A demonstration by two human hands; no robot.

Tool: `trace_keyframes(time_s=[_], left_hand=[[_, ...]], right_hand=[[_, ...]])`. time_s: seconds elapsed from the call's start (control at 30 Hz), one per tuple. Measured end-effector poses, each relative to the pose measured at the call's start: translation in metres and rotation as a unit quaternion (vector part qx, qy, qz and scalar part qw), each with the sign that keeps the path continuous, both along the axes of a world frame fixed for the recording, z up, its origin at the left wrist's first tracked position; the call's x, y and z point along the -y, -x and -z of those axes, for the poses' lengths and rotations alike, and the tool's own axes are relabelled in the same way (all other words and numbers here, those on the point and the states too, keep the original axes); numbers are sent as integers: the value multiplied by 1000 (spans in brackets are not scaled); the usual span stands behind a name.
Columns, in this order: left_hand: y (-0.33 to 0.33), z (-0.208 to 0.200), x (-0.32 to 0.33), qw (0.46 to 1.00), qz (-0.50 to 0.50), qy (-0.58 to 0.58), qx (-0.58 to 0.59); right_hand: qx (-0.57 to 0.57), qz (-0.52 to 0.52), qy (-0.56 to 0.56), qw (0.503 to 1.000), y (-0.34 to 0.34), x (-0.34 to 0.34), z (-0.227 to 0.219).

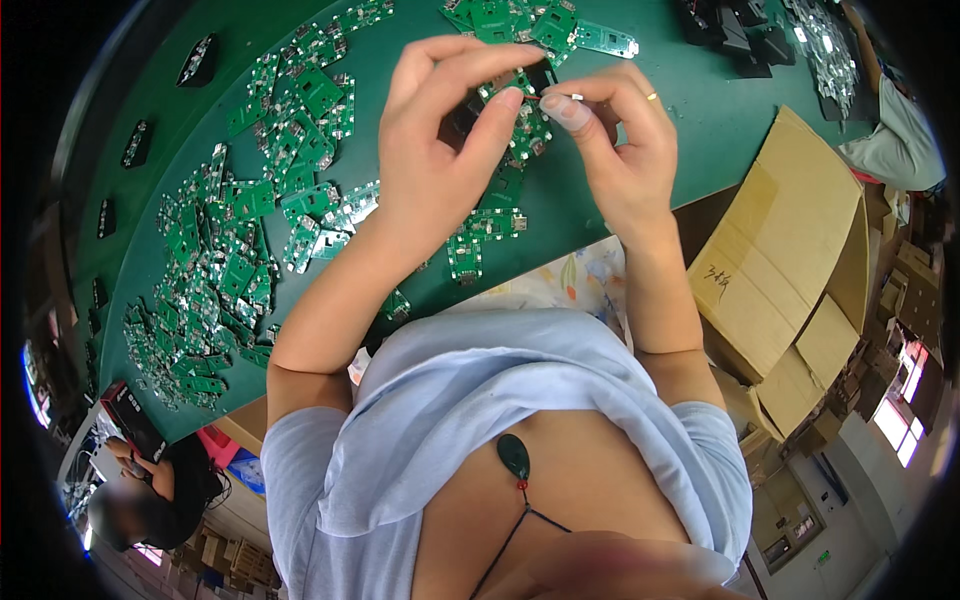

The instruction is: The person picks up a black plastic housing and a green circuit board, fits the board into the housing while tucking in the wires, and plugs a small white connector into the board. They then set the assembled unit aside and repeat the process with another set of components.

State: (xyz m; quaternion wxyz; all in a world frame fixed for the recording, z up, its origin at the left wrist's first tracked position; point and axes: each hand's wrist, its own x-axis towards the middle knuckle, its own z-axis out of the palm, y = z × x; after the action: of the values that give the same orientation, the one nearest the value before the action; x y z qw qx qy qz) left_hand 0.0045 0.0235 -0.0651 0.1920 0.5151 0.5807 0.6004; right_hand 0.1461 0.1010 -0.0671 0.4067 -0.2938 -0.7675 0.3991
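Observation:
My left hand point(440, 130) is raised over the table, its fingers and thumb closed on a small black plastic part point(541, 76). Close by on the right, my right hand point(630, 140) pinches the end of thin wires at that part; a tiny white connector shows at its fingertips. A short red wire point(531, 97) runs between the two hands. Beneath them lie green circuit boards point(488, 228), partly hidden by my hands. Whether a board sits inside the black part I cannot make out.
Heaps of green circuit boards point(215, 260) cover the left of the green table point(600, 190). More black parts point(740, 40) and a silvery pile point(825, 60) lie at the far right. A cardboard box point(770, 250) stands beside my right arm. Another person point(165, 490) sits at lower left.

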Motion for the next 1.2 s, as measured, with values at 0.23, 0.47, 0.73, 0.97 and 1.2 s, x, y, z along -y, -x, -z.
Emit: trace_keyframes(time_s=[0.23, 0.47, 0.73, 0.97, 1.2], left_hand=[[3, 3, -4, 972, -26, -118, -203], [2, -5, 2, 993, 9, 3, 115], [2, -4, 5, 965, 43, 68, 249], [3, -8, 5, 971, 39, 64, 226], [5, -8, 2, 994, -34, -54, -84]], right_hand=[[235, -17, -326, 916, 5, -4, -49], [152, -34, -101, 983, 10, -1, -44], [-32, -78, 30, 996, 12, 1, -13], [-4, -46, -19, 999, 13, -2, -15], [147, -70, -148, 976, 13, -6, -47]])
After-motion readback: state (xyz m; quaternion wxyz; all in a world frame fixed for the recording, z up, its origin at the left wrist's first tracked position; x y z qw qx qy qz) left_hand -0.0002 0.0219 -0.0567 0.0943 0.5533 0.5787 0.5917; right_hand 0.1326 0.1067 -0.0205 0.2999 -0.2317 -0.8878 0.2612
